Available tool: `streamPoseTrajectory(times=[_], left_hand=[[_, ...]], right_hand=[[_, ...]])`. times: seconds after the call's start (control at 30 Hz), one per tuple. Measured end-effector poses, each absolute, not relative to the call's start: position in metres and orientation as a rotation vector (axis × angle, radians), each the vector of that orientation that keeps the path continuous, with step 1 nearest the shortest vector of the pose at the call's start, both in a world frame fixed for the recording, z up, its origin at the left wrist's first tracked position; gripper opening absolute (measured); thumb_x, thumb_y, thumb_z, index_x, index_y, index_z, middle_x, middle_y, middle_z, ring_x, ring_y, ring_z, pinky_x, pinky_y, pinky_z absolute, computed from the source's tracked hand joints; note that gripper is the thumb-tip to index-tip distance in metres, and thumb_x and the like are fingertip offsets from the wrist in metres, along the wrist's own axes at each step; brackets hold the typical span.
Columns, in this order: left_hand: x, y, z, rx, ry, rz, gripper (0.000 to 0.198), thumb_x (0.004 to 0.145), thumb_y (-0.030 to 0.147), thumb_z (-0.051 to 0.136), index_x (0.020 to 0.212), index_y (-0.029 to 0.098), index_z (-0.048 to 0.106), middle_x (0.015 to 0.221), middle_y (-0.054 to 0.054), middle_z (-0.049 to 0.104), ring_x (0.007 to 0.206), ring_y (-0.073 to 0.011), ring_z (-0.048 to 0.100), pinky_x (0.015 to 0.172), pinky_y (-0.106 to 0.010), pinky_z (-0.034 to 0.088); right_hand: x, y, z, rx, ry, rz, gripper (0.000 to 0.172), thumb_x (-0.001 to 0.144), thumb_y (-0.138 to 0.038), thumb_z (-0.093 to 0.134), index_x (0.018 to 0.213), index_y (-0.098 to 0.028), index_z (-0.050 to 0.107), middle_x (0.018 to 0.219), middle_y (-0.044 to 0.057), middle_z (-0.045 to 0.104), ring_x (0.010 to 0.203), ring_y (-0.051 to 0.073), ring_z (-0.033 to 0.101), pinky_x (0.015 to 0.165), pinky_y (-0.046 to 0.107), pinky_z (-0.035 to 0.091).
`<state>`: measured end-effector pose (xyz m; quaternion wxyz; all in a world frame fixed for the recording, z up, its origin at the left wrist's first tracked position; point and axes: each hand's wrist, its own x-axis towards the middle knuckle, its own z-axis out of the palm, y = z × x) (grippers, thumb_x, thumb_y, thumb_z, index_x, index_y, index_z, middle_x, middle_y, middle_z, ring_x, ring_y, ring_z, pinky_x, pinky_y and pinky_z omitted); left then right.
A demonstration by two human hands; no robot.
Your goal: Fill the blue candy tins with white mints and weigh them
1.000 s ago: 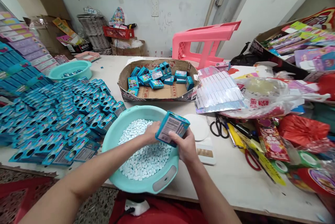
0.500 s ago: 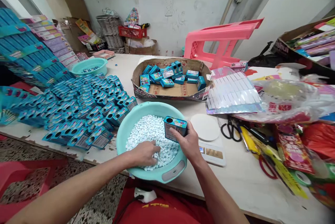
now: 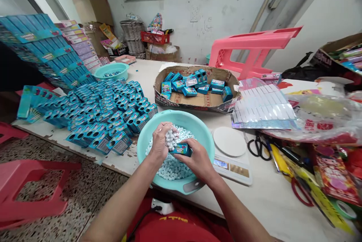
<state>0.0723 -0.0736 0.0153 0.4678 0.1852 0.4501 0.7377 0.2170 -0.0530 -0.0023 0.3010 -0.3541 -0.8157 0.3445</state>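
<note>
Basin: a round, pale turquoise plastic basin (image 3: 205, 140) stands near the front edge of a white, chipped table (image 3: 268, 204), with small rounded white pellets (image 3: 173, 170) spread across its floor.
Left hand (image 3: 160, 142): above the basin, cupped, fingers curled around a heap of the same pellets.
Right hand (image 3: 199, 160): also above the basin, thumb and fingers clamped on a small blue rectangular box (image 3: 181, 149) with pale lettering.
Box position: tilted, its left end right beside the heap in the cupped palm; its opening is hidden, so whether pellets are entering I cannot tell.
Scale: a flat white weighing scale (image 3: 240, 172) with a round plate sits just right of the basin, its lit display reading 0.0.
Cardboard tray: a low brown cardboard tray (image 3: 186, 103) behind the basin holds a loose cluster of blue boxes (image 3: 190, 91), mostly toward its left and back.
Left of the basin: dense rows of upright blue boxes with round dark holes (image 3: 113, 125) cover the table, with tall stacks of blue packs (image 3: 53, 51) behind them.
Right of the scale: black-handled scissors (image 3: 258, 147) lie near a yellow cutter (image 3: 278, 161); shiny silvery printed sheets (image 3: 263, 102) rest farther back, beside the cardboard tray.
</note>
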Motion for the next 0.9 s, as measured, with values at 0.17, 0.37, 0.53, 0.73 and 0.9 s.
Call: streamPoseTrajectory(times=[0.17,0.37,0.53,0.73,0.9], left_hand=[[0.0727,-0.0667,0.0108,0.343,1.122,1.843,0.029,0.066,0.035,0.071,0.083,0.017,0.055,0.070,-0.001,0.065,0.060,-0.0173,0.065,0.054,-0.028,0.050],[0.0765,-0.0641,0.0147,0.384,1.185,1.806,0.032,0.067,0.038,0.072,0.084,0.016,0.055,0.074,-0.001,0.066,0.058,-0.0167,0.065,0.047,-0.024,0.046],[0.0799,-0.0663,0.0175,0.466,1.197,1.803,0.033,0.067,0.040,0.072,0.083,0.015,0.058,0.077,-0.003,0.066,0.063,-0.0165,0.066,0.051,-0.024,0.048],[0.0806,-0.0648,0.0166,0.498,1.186,1.841,0.030,0.069,0.038,0.071,0.083,0.015,0.058,0.083,-0.003,0.066,0.060,-0.0128,0.063,0.054,-0.024,0.049],[0.0807,-0.0624,0.0176,0.554,1.191,1.892,0.027,0.070,0.038,0.070,0.076,0.016,0.055,0.055,0.004,0.055,0.049,-0.0105,0.056,0.052,-0.023,0.045]], right_hand=[[0.2161,-0.0545,-0.0008,-0.995,-2.086,0.859,0.029,0.070,-0.031,0.074,0.095,-0.022,0.063,0.094,0.004,0.067,0.090,0.023,0.060,0.081,0.036,0.046],[0.2139,-0.0495,0.0005,-0.953,-2.073,0.857,0.028,0.070,-0.033,0.074,0.095,-0.024,0.065,0.093,0.003,0.068,0.088,0.023,0.062,0.078,0.035,0.047],[0.2141,-0.0476,-0.0019,-0.986,-2.019,0.842,0.030,0.070,-0.034,0.074,0.095,-0.023,0.063,0.093,0.003,0.066,0.089,0.023,0.061,0.078,0.035,0.046],[0.2101,-0.0519,-0.0082,-0.973,-1.994,0.894,0.030,0.070,-0.031,0.075,0.095,-0.023,0.062,0.094,0.003,0.066,0.091,0.023,0.061,0.081,0.035,0.046],[0.2105,-0.0529,-0.0047,-0.975,-1.981,0.911,0.031,0.069,-0.031,0.075,0.096,-0.023,0.062,0.095,0.003,0.066,0.091,0.022,0.061,0.081,0.034,0.046]])
